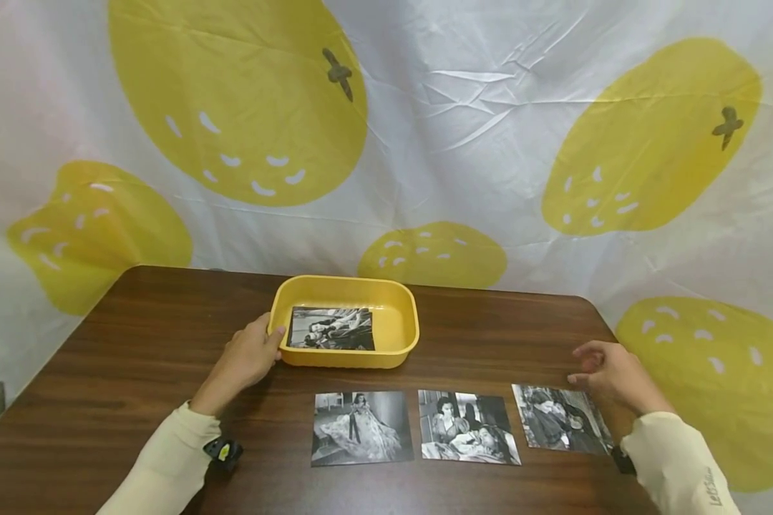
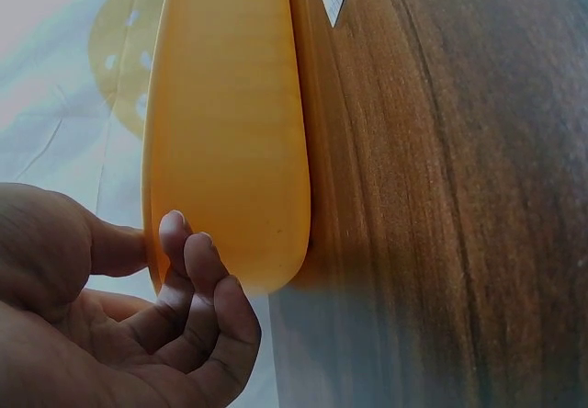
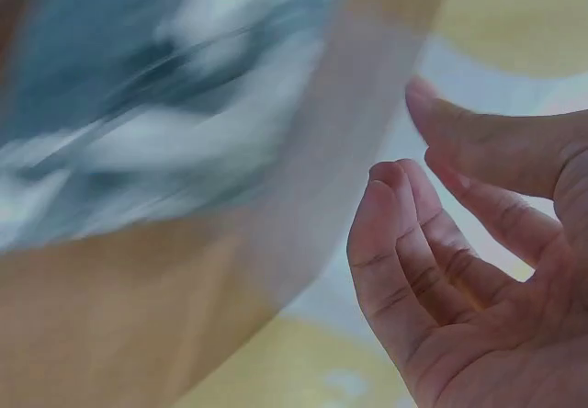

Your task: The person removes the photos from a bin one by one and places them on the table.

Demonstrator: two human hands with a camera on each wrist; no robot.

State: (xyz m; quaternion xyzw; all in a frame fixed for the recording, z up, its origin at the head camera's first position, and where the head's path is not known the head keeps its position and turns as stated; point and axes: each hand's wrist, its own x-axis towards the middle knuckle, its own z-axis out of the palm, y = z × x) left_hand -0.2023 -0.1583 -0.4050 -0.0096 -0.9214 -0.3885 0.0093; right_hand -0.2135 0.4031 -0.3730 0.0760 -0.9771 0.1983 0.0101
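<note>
My left hand (image 1: 253,350) grips the near left corner of a yellow plastic tray (image 1: 407,336), thumb over the rim. In the left wrist view the fingers (image 2: 204,261) curl against the tray's outer wall (image 2: 230,132). Inside the tray a black-and-white photo (image 1: 331,329) lies toward the left. Holding nothing, my right hand (image 1: 612,372) hovers at the upper right of another black-and-white photo (image 1: 557,418), its fingers loosely bent and thumb apart. That photo (image 3: 165,105) is blurred in the right wrist view.
Two more black-and-white photos lie in the same row on the brown wooden table (image 1: 167,329): a woman in a wide gown (image 1: 362,429) and a two-person scene (image 1: 467,429). A white curtain (image 1: 451,143) with yellow fruit prints hangs behind the table's far edge.
</note>
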